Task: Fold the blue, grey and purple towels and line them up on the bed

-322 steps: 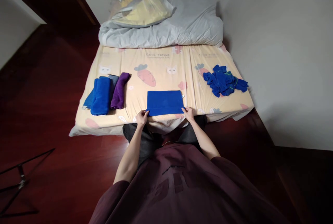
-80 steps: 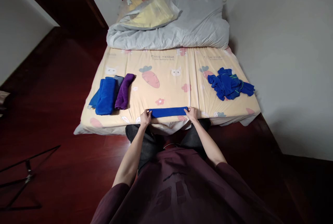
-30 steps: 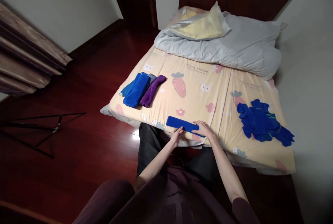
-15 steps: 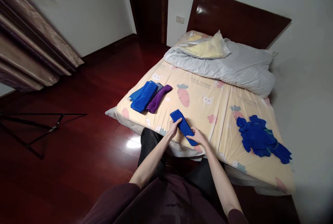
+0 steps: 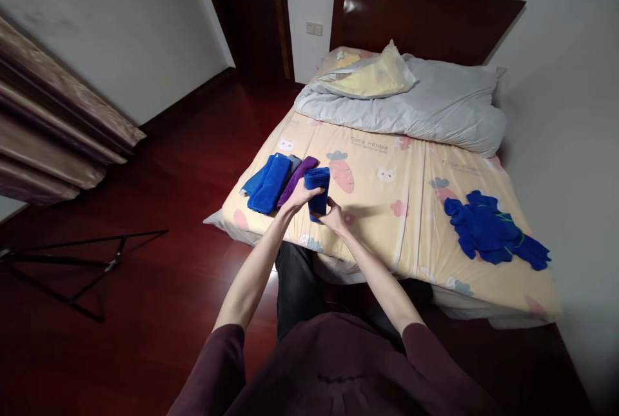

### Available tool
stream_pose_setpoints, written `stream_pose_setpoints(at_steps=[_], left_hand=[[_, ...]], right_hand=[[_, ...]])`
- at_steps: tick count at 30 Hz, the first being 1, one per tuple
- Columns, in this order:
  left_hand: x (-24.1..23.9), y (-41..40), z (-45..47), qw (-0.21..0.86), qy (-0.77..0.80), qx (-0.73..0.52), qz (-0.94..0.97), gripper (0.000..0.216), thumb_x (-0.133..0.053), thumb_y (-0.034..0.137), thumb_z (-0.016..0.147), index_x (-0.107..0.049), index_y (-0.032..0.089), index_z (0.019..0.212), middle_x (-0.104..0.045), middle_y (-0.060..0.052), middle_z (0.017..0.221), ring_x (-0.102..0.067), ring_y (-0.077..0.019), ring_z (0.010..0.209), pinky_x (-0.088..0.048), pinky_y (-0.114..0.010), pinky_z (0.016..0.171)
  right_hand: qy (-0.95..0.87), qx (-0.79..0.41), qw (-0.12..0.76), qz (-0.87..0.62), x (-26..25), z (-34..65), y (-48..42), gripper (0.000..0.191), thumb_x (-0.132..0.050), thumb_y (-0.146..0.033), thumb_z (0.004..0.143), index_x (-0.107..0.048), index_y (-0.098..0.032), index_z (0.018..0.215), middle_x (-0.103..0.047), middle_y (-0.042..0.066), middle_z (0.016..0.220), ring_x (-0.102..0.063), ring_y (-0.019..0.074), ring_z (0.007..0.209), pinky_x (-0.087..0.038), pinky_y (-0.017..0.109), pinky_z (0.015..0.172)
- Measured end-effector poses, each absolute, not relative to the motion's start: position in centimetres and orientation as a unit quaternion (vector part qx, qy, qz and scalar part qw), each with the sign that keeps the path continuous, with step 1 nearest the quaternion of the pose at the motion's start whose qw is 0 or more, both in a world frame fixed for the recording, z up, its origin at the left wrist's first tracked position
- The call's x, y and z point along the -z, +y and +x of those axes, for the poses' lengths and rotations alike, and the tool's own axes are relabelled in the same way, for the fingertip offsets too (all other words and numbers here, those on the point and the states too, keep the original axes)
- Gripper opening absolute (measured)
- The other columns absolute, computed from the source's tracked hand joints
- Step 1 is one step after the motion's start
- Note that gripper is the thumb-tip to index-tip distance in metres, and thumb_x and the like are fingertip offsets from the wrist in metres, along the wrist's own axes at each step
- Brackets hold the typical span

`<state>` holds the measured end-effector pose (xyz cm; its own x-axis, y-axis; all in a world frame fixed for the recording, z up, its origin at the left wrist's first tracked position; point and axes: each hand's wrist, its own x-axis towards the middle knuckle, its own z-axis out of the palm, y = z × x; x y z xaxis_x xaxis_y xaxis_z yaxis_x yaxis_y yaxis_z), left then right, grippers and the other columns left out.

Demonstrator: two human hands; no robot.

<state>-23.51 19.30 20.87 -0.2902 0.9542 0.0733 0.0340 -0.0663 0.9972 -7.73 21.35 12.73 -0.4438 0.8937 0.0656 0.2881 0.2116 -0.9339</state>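
A folded blue towel (image 5: 318, 184) is lifted off the bed between both my hands. My left hand (image 5: 298, 197) grips its left side and my right hand (image 5: 333, 216) holds its near end, fingers curled on the cloth. Just left of the towel lie a folded purple towel (image 5: 296, 178) and folded blue towels (image 5: 268, 177) in a row on the yellow cartoon sheet (image 5: 387, 209). A crumpled heap of blue cloths (image 5: 488, 232) lies at the right side of the bed.
A grey duvet (image 5: 425, 109) and a yellow pillow (image 5: 372, 77) are bunched at the headboard end. Dark red wood floor surrounds the bed. A black stand (image 5: 72, 264) lies on the floor at left. A curtain (image 5: 53, 132) hangs far left; a white wall runs along the right.
The flat blue towel was folded into a narrow strip, then picked up by both hands and carried left toward the folded row. My view turned left.
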Motion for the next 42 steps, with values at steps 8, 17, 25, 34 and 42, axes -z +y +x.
stream_pose_setpoints(at_steps=[8, 17, 25, 34, 42], left_hand=[[-20.7, 18.6, -27.8, 0.376, 0.579, -0.574, 0.439, 0.033, -0.086, 0.032, 0.061, -0.066, 0.017, 0.084, -0.067, -0.005, 0.082, -0.064, -0.0214, 0.077, -0.057, -0.037, 0.075], [-19.6, 18.1, -27.5, 0.400, 0.570, -0.549, 0.461, 0.049, -0.092, 0.046, 0.064, -0.075, 0.013, 0.096, -0.075, -0.010, 0.094, -0.071, -0.0254, 0.089, -0.059, -0.043, 0.089], [-19.5, 17.9, -27.7, 0.392, 0.589, -0.547, 0.448, 0.051, -0.094, 0.045, 0.062, -0.075, 0.012, 0.095, -0.075, -0.009, 0.090, -0.070, -0.0249, 0.084, -0.061, -0.041, 0.083], [-18.7, 18.2, -28.2, 0.379, 0.579, -0.553, 0.463, 0.052, -0.095, 0.047, 0.060, -0.073, 0.012, 0.091, -0.075, -0.009, 0.090, -0.069, -0.0245, 0.083, -0.061, -0.041, 0.083], [-18.2, 18.3, -28.7, 0.363, 0.566, -0.559, 0.484, 0.070, -0.094, 0.047, 0.062, -0.071, 0.013, 0.118, -0.075, -0.014, 0.115, -0.071, -0.0326, 0.110, -0.057, -0.048, 0.101]], right_hand=[[-0.710, -0.482, 0.343, -0.383, -12.7, -12.6, 21.9, 0.040, -0.082, -0.034, 0.072, -0.067, -0.021, 0.107, -0.077, 0.006, 0.108, -0.071, 0.0252, 0.105, -0.057, 0.037, 0.096], [-0.674, -0.524, 0.322, -0.409, -11.7, -13.2, 21.5, 0.043, -0.087, -0.032, 0.069, -0.069, -0.021, 0.106, -0.079, 0.006, 0.106, -0.074, 0.0262, 0.103, -0.062, 0.040, 0.094], [-0.671, -0.538, 0.318, -0.399, -12.0, -13.1, 21.7, 0.049, -0.087, -0.036, 0.070, -0.067, -0.022, 0.113, -0.078, 0.005, 0.104, -0.076, 0.0249, 0.100, -0.063, 0.038, 0.091], [-0.679, -0.524, 0.314, -0.407, -12.1, -13.2, 21.9, 0.054, -0.088, -0.037, 0.070, -0.065, -0.022, 0.116, -0.078, 0.005, 0.107, -0.075, 0.0237, 0.098, -0.062, 0.036, 0.089], [-0.697, -0.495, 0.304, -0.420, -12.2, -13.0, 22.1, 0.070, -0.091, -0.036, 0.069, -0.062, -0.024, 0.132, -0.073, 0.008, 0.123, -0.071, 0.0276, 0.113, -0.059, 0.043, 0.101]])
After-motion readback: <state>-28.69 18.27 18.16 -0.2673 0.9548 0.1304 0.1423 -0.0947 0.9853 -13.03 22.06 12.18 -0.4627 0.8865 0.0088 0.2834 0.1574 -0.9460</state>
